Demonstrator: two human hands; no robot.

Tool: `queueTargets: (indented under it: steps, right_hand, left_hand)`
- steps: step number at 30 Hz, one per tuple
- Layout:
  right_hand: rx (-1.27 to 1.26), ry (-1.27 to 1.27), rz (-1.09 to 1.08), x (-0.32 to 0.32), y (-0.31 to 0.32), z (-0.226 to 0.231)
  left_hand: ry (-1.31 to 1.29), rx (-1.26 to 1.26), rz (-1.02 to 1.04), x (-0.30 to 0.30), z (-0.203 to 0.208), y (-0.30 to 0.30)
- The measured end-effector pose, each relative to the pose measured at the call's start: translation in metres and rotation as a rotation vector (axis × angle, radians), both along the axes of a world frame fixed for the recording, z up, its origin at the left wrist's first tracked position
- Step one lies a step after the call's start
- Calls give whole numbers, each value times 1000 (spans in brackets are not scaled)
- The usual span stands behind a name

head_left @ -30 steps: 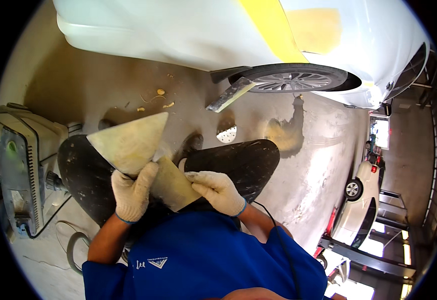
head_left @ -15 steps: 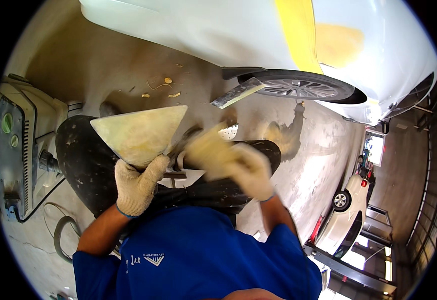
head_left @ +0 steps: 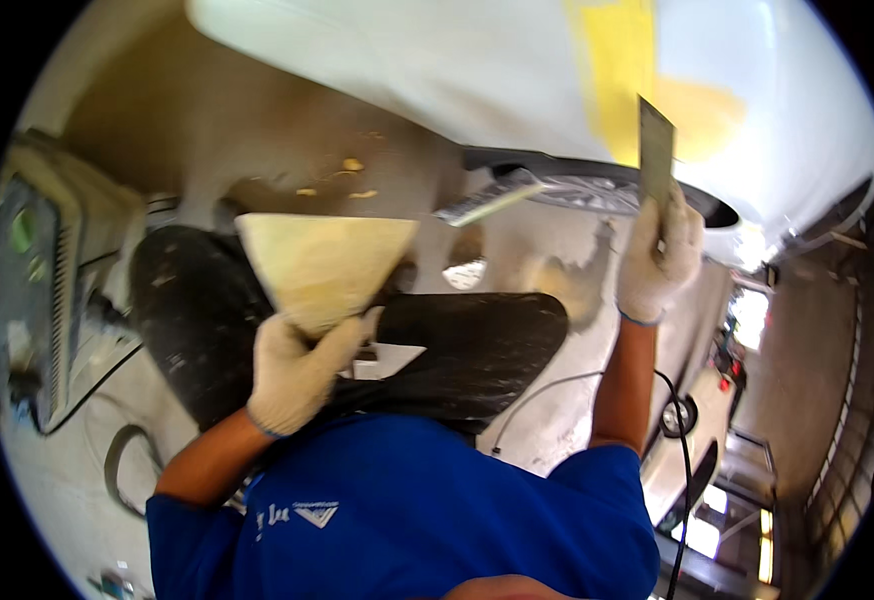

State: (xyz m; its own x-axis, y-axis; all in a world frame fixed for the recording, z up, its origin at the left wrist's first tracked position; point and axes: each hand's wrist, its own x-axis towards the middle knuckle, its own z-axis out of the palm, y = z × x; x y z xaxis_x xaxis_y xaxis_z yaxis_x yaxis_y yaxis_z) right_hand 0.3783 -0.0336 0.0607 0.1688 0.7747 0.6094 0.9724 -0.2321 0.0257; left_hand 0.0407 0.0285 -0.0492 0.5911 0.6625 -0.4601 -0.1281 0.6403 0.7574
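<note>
My left hand (head_left: pixel 297 375), in a knitted white glove, grips the narrow end of a wide trapezoid putty board (head_left: pixel 327 262) smeared with pale yellow filler, held above my thigh. Also gloved, my right hand (head_left: pixel 660 258) is raised on the right and closed around a flat metal putty knife (head_left: pixel 657 150). Its blade points up, in front of the yellow filler patch (head_left: pixel 612 80) on the white car body (head_left: pixel 437 60). Whether the blade touches the panel I cannot tell.
Below the patch is the car's wheel (head_left: pixel 587 192), with a long flat strip (head_left: pixel 492 200) in front of it. A grey machine (head_left: pixel 42 290) stands at the left, near a hose (head_left: pixel 117 470). Yellow scraps (head_left: pixel 353 165) lie on the floor. A cream car (head_left: pixel 692 430) is at the right.
My right hand has swung up and right, from beside the putty board to the filler patch, carrying the putty knife. The board in my left hand has moved slightly right and been turned.
</note>
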Motion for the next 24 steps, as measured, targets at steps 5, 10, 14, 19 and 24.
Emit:
queueTargets:
  steps: [5,10,14,19,24]
  right_hand:
    - [-233,907,-66,-48,-26,-78]
    - [-458,1271,3,-101,-47,-225]
    - [-779,1039,210,-153,-52,-281]
    - [-892,1008,133,-132,-87,-342]
    - [-726,1255,-23,-119,-79,-336]
  left_hand:
    - [7,177,-158,-12,-6,1]
    - [90,232,-161,-18,-11,-2]
    - [148,248,-146,-19,-11,0]
    - [212,294,-179,-14,-15,1]
    - [203,322,-194,-15,-12,-5]
